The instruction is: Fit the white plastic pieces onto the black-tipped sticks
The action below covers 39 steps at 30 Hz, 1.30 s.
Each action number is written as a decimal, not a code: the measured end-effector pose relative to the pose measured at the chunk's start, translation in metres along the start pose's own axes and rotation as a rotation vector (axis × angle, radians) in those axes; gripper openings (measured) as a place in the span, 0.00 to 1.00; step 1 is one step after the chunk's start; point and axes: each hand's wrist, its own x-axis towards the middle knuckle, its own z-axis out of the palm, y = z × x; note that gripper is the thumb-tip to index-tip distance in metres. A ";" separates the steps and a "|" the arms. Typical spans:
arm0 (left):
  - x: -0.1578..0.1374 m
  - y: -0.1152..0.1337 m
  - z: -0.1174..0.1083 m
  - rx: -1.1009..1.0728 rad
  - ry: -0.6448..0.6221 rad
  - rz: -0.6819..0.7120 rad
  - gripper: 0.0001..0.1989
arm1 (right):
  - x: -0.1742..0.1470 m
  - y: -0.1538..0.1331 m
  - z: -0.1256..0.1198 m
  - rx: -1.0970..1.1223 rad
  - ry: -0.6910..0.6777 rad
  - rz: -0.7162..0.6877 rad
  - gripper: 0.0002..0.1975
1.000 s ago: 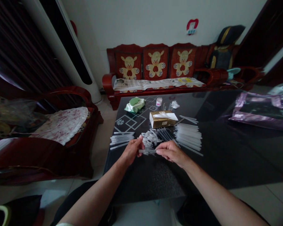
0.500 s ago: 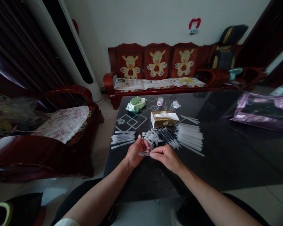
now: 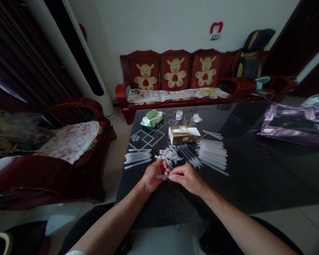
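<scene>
My right hand [image 3: 187, 178] pinches a thin translucent pen barrel [image 3: 162, 176] between thumb and fingertips. The barrel lies level across the palm side of my left hand [image 3: 155, 173], whose fingers are loosely curled and apart, not wrapped round it. Just beyond my hands is a heap of short whitish pen caps [image 3: 168, 154]. Dark thin pen refills [image 3: 189, 155] lie beside the heap. To their right, many frosted pen barrels [image 3: 212, 154] are laid in a row. Several whitish pens [image 3: 137, 157] lie side by side on the left.
A gold tissue box [image 3: 184, 135] stands behind the pen parts. Farther back are a green wipes pack [image 3: 152, 118], a small cup [image 3: 179, 115] and crumpled tissue [image 3: 197, 118]. A purple-edged plastic bag [image 3: 295, 125] lies on the right of the dark table [image 3: 244, 177]. A wooden sofa [image 3: 124, 95] stands behind.
The view has shifted slightly, so the table items sit a little farther left. My hands keep nearly the same pose, with the right still pinching the pen barrel.
</scene>
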 end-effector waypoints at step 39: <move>-0.032 0.082 -0.069 2.113 0.395 0.106 0.08 | 0.003 0.040 -0.034 -0.116 0.207 0.302 0.14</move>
